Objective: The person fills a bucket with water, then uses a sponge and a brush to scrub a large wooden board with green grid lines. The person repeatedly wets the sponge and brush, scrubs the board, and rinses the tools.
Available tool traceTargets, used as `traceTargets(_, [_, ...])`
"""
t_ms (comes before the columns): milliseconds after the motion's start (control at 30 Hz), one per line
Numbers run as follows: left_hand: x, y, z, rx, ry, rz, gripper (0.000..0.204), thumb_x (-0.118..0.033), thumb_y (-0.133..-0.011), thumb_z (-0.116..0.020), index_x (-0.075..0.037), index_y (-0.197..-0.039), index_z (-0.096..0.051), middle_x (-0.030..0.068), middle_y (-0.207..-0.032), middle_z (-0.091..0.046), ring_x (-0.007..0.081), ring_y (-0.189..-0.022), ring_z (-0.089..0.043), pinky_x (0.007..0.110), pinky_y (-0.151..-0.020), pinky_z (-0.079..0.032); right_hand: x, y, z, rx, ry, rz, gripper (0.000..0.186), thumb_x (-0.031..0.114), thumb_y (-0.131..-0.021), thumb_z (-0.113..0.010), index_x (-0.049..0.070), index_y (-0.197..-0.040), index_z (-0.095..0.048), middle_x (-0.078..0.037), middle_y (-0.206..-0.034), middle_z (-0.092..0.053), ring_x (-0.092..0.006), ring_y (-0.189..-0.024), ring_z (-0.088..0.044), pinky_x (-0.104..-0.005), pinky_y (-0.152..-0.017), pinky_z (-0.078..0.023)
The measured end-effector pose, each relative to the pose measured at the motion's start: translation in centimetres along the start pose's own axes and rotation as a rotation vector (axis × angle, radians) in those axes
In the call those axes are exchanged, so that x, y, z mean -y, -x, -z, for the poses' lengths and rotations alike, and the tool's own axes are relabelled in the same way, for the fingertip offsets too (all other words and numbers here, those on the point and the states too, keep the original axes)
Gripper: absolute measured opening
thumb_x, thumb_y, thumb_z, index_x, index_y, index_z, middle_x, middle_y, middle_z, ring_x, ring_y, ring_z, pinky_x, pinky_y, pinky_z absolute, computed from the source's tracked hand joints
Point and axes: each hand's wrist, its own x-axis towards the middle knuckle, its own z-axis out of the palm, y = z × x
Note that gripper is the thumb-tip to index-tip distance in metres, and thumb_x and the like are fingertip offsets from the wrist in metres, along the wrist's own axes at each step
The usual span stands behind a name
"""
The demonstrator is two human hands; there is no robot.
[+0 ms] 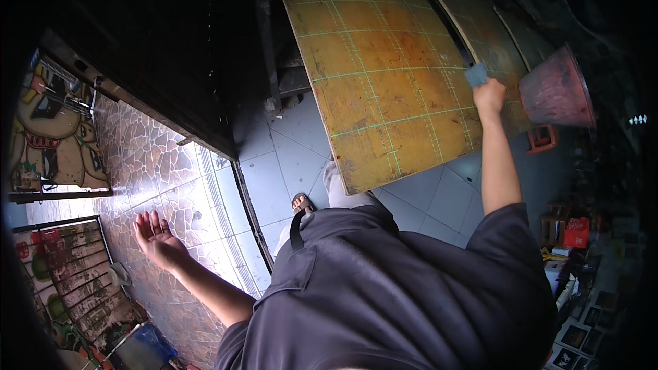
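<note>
My right hand (489, 98) is closed round a small flat grey-blue piece (475, 75); its exact kind I cannot make out. It is over the right part of a worn yellow-brown board (384, 75) marked with a grid of green lines. Whether the piece touches the board, I cannot tell. My left hand (159, 238) is held out at the left, away from the board, with its fingers apart and nothing in it. Beside my right hand is a reddish bucket (558, 89).
At the left lies a doorway with stone-patterned floor (151, 144) and a metal rack (75, 267). An orange stool (542, 138) is beneath the bucket. Dark wooden edges (458, 20) run beyond my right hand. A red package (577, 231) is among clutter at the right.
</note>
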Motion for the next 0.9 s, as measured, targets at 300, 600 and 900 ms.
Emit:
traceTargets(300, [0.2, -0.4, 2.5, -0.043, -0.113, -0.018, 0.048, -0.029, -0.089, -0.043, 0.005, -0.122, -0.039, 0.0181, -0.123, -0.044, 0.0284, -0.109, -0.047, 0.037, -0.091, -0.034, 29.2, 12.6, 5.7, 0.248, -0.422, 0.622, 0.018, 0.008, -0.072, -0.057, 0.003, -0.087, -0.064, -0.016, -0.073, -0.062, -0.0287, -0.072, -0.063, -0.036, -0.066, -0.052])
traceTargets(600, [0.4, -1.1, 1.9, 0.034, -0.164, -0.054, 0.045, -0.029, -0.087, -0.047, 0.001, -0.121, -0.042, 0.0139, -0.121, -0.047, 0.0254, -0.104, -0.049, 0.036, -0.089, -0.033, 22.4, 6.0, 2.6, 0.375, -0.712, 0.366, 0.02, 0.006, -0.074, -0.055, 0.001, -0.092, -0.064, -0.019, -0.075, -0.062, -0.0271, -0.068, -0.063, -0.0349, -0.065, -0.051])
traceTargets(900, [2.7, -2.4, 0.0, -0.024, -0.325, 0.097, 0.048, -0.032, -0.085, -0.049, 0.0, -0.121, -0.043, 0.0163, -0.123, -0.046, 0.0276, -0.108, -0.048, 0.04, -0.094, -0.03, 5.9, -10.3, -2.9, 0.116, 0.099, 0.05, 0.02, 0.012, -0.079, -0.05, 0.002, -0.091, -0.063, -0.018, -0.096, -0.061, -0.0329, -0.091, -0.059, -0.0377, -0.077, -0.05])
